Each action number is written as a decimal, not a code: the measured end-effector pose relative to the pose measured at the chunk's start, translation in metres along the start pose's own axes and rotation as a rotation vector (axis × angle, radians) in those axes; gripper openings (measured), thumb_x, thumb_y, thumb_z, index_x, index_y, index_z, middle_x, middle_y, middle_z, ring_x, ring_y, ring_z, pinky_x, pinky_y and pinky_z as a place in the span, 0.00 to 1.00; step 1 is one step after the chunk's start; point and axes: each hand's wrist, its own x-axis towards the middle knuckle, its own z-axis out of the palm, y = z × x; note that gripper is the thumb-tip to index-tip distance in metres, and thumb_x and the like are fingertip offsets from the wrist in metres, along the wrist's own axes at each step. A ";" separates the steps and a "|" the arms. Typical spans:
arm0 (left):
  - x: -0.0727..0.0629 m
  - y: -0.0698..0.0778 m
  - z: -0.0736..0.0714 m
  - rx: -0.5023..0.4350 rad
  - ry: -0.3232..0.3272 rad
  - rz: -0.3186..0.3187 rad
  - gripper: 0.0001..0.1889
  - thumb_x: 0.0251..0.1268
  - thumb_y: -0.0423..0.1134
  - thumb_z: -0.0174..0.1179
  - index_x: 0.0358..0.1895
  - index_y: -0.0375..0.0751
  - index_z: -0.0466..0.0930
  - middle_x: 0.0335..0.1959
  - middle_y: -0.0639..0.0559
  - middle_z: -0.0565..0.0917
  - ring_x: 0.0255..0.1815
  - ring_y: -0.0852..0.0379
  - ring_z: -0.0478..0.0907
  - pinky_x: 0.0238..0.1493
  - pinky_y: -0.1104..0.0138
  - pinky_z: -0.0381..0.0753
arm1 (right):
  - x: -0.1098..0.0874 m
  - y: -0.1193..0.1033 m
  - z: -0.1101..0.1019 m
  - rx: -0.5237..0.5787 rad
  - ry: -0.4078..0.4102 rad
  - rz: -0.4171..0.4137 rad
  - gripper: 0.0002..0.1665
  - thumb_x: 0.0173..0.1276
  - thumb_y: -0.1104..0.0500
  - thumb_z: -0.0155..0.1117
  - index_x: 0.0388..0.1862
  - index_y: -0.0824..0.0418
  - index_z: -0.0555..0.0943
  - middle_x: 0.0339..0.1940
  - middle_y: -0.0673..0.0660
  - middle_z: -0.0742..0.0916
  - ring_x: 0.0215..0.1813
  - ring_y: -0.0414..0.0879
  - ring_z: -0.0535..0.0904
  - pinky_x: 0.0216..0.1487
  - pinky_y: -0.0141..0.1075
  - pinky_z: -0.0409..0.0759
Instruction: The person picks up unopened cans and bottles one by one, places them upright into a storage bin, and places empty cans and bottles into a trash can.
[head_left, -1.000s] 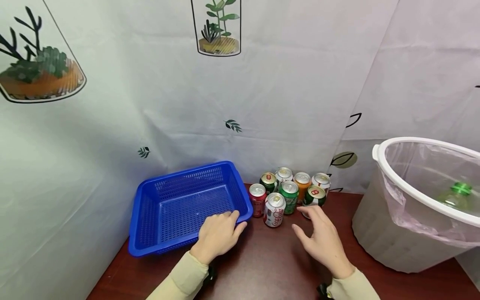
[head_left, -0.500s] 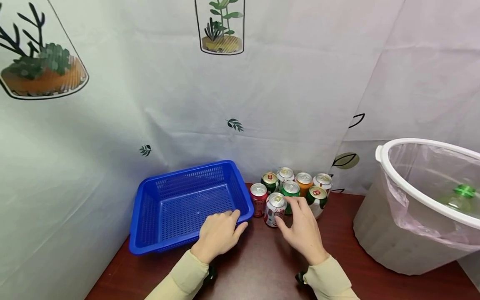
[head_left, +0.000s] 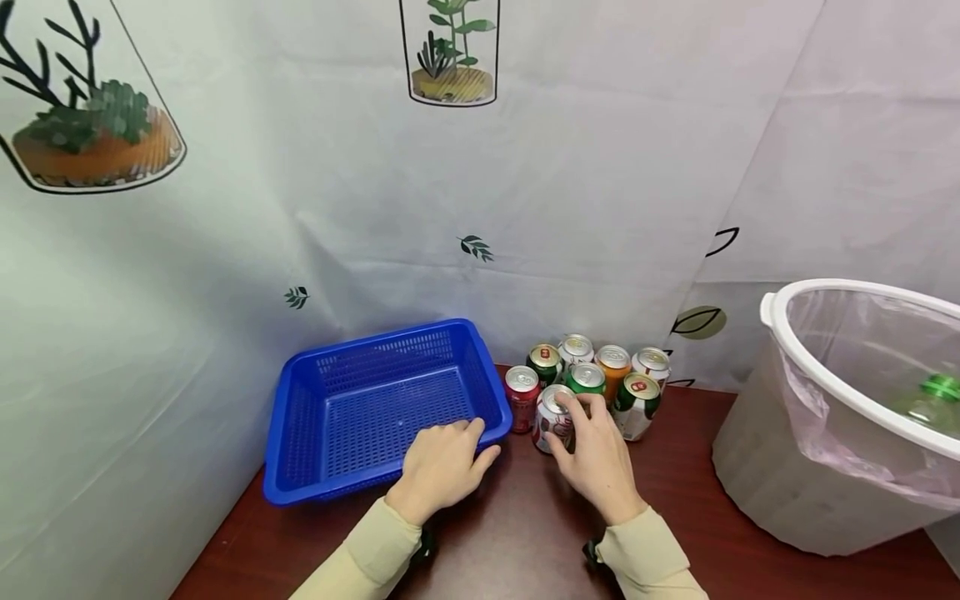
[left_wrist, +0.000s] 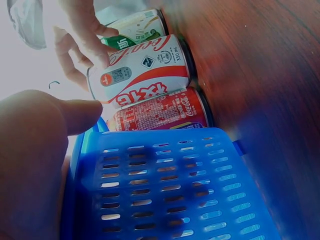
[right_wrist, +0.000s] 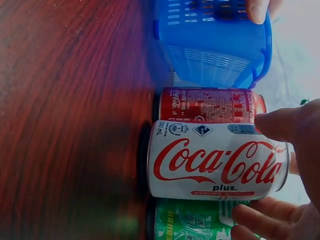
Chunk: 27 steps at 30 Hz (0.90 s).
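My left hand [head_left: 444, 463] grips the near right corner of a blue plastic basket [head_left: 277, 442], its thumb outside the rim. My right hand [head_left: 597, 457] has its thumb and fingers round the upper part of a white Coca-Cola can [right_wrist: 215, 162], which stands upright on the table. Beside that can, toward the basket, is a red Coca-Cola can [head_left: 521, 408]. A green can [head_left: 587, 379] stands right behind the held can, partly hidden by my fingers. To the right of my fingers is a green and white can [head_left: 636, 410].
Behind these stand a dark green can [head_left: 545, 360], an orange can [head_left: 613, 362] and two white-sided cans against the wall cloth. At the right, a lined waste bin [head_left: 787, 467] holds a green-capped bottle [head_left: 933, 400]. The brown table [head_left: 517, 533] extends in front.
My right hand has moved left from the green and white can to the white Coca-Cola can and closed round it. The left hand stays on the basket rim. The head view has shifted slightly.
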 end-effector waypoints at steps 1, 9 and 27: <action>0.000 0.000 0.000 -0.001 -0.003 -0.001 0.21 0.74 0.61 0.56 0.45 0.46 0.81 0.31 0.51 0.86 0.27 0.50 0.85 0.22 0.57 0.79 | 0.000 0.000 0.001 0.004 -0.005 0.009 0.37 0.58 0.53 0.82 0.66 0.51 0.79 0.57 0.62 0.79 0.50 0.61 0.84 0.49 0.56 0.83; 0.001 -0.001 0.001 -0.011 0.007 -0.001 0.20 0.72 0.61 0.58 0.41 0.46 0.80 0.28 0.51 0.84 0.25 0.50 0.83 0.21 0.57 0.77 | 0.000 0.001 0.009 0.028 0.002 0.057 0.34 0.59 0.55 0.80 0.64 0.51 0.78 0.55 0.61 0.79 0.49 0.61 0.85 0.47 0.56 0.84; 0.001 0.000 -0.001 -0.011 0.008 -0.007 0.20 0.71 0.62 0.59 0.38 0.47 0.79 0.26 0.52 0.83 0.23 0.50 0.82 0.18 0.58 0.73 | -0.004 0.000 0.005 0.015 0.040 0.032 0.30 0.55 0.57 0.83 0.55 0.55 0.81 0.49 0.61 0.81 0.45 0.63 0.85 0.44 0.56 0.82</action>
